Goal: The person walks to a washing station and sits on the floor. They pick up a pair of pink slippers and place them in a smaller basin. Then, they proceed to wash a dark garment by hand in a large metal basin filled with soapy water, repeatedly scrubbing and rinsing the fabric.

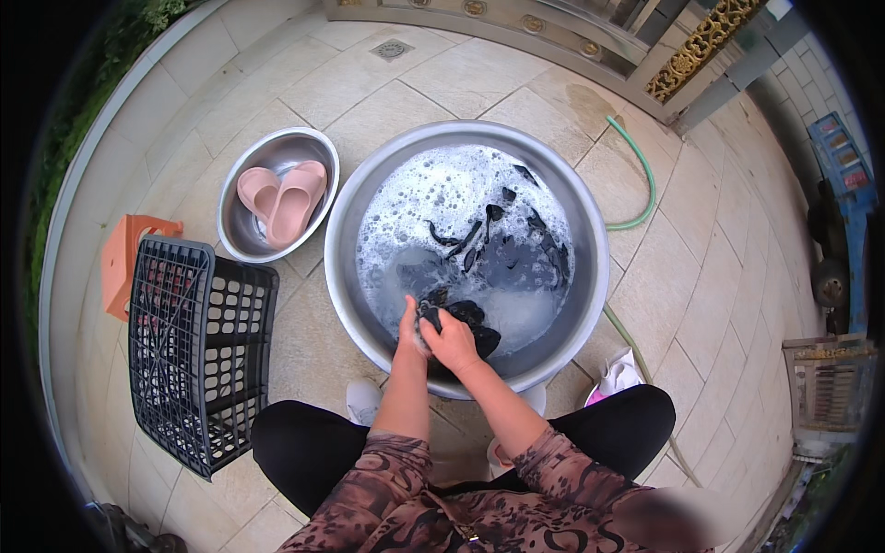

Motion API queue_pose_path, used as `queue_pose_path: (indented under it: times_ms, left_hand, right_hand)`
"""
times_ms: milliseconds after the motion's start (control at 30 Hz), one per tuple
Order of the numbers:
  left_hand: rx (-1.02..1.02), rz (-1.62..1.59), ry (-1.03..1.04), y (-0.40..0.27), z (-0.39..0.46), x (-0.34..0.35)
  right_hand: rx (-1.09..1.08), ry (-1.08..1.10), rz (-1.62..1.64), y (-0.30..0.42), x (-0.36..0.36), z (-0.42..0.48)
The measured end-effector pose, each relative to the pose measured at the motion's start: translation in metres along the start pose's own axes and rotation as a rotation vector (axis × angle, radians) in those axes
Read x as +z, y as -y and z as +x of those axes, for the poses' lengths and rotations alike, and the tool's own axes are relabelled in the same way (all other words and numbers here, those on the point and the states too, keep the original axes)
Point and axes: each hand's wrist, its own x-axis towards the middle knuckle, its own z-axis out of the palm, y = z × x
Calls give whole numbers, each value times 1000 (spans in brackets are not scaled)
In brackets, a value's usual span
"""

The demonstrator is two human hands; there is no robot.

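Observation:
A large metal basin [581, 304] filled with sudsy grey water [422, 186] stands on the tiles before me. Dark wet cloth [486, 339] bunches at its near side, partly out of the water. My right hand [451, 340] grips a fold of this cloth from above. On the other side of the bunch, my left hand [413, 325] presses against it with the thumb up; its fingers are mostly hidden. Further out, more dark fabric [511, 252] floats among the foam, only pieces of it showing above the surface.
Left of the basin, a smaller metal bowl [228, 231] holds pink slippers [294, 207]. A black plastic crate [200, 352] lies tipped beside an orange stool [124, 259]. A green hose [650, 186] runs along the basin's right side. Beyond are a floor drain [391, 49] and a metal gate [532, 26].

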Motion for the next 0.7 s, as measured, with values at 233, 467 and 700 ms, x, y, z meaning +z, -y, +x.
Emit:
queue_pose_path:
  times_ms: [233, 467, 700]
  left_hand:
    - [24, 87, -121, 15, 2, 26]
    - [-60, 1065, -210, 47, -18, 51]
    - [-67, 1002, -50, 59, 10, 5]
  right_hand:
    - [246, -134, -249, -10, -18, 30]
    - [503, 47, -462, -87, -67, 48]
    - [334, 112, -442, -83, -39, 28]
